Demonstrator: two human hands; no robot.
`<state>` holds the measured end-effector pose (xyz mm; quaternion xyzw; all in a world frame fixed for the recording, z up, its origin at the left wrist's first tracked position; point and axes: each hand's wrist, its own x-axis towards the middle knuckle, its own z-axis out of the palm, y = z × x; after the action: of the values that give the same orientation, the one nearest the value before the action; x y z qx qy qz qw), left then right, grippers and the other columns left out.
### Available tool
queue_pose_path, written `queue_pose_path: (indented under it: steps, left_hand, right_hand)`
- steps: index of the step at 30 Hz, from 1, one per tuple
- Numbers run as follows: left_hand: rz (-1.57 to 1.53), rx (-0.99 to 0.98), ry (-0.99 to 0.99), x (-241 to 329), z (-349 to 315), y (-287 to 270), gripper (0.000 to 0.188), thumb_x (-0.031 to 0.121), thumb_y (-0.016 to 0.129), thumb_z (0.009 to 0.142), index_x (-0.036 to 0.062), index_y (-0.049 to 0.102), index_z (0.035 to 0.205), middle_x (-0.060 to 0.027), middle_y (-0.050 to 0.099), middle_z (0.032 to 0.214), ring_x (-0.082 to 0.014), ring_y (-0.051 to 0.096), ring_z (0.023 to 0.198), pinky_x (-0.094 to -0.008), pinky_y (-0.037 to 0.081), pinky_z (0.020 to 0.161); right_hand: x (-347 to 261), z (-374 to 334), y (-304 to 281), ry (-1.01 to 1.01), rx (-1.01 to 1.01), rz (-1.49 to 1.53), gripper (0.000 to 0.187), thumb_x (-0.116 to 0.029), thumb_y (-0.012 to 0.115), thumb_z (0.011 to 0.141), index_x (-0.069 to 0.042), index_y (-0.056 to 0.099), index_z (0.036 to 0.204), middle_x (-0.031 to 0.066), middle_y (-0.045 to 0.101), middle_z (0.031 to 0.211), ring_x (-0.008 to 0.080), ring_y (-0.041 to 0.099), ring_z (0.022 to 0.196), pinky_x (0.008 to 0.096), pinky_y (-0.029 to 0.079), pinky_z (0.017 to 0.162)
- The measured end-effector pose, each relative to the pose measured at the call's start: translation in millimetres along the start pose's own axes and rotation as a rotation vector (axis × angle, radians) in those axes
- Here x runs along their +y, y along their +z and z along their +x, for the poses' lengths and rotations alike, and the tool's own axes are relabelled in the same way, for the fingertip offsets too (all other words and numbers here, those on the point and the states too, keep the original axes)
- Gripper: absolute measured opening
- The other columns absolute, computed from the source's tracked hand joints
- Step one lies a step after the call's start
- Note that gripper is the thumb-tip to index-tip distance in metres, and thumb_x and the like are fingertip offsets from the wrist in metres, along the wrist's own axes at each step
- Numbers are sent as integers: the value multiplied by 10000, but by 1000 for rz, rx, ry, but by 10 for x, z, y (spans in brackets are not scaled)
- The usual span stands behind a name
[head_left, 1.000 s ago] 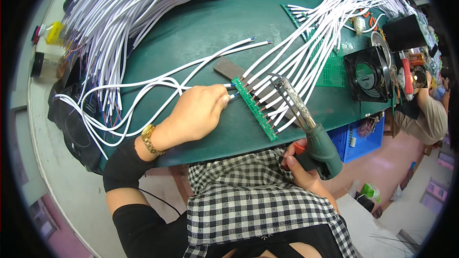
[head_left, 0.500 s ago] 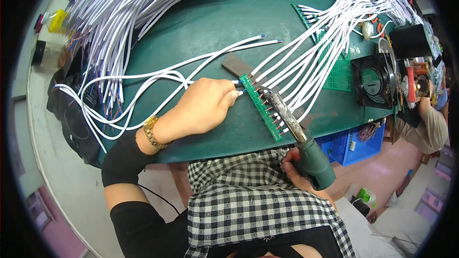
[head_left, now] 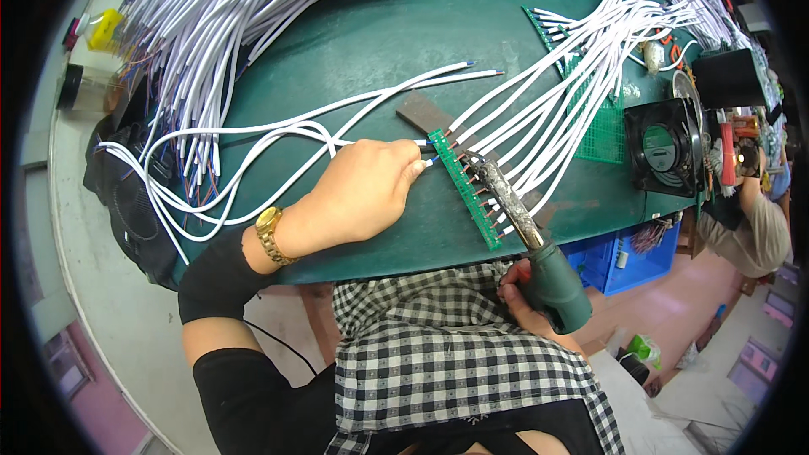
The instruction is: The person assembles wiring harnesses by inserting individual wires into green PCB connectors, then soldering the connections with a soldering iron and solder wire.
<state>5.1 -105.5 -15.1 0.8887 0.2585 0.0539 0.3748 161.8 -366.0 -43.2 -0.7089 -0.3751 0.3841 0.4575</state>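
Just past the left fingertips (head_left: 415, 170), pinched on at least 1 white wire (head_left: 431, 163): green circuit board (head_left: 466, 191). Best to hold that wire motionless, steadying the soldering iron (head_left: 554, 286) wrapped in the right fingers (head_left: 508, 289).

A worker's left hand (head_left: 358, 190) stretches forward, back turned up, thumb and forefinger pinched together, its wrist (head_left: 292, 230) nearly straight and the left elbow (head_left: 221, 342) bent out wide. The right hand (head_left: 520, 302) curls in a grip near the torso (head_left: 459, 371), its forearm (head_left: 566, 339) largely hidden.
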Motion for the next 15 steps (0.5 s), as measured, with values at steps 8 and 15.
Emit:
queue_pose_path:
  steps: [8,15]
  left_hand:
    - [1,-34,-17,12,15,-46,163,137,509,916,12,547,818,-174,566,668,-387,572,663,-445,434,606]
    - [-57,-49,-38,-12,24,-42,171,131,513,913,6,550,802,-166,574,664,-367,570,632,-409,433,590]
  right_hand:
    - [-60,37,-35,27,-34,6,86,-35,677,774,-68,614,824,40,608,703,186,588,626,307,467,578]
    - [-59,63,-1,121,-65,140,93,-17,671,780,-55,595,816,48,582,716,164,551,649,299,443,594]
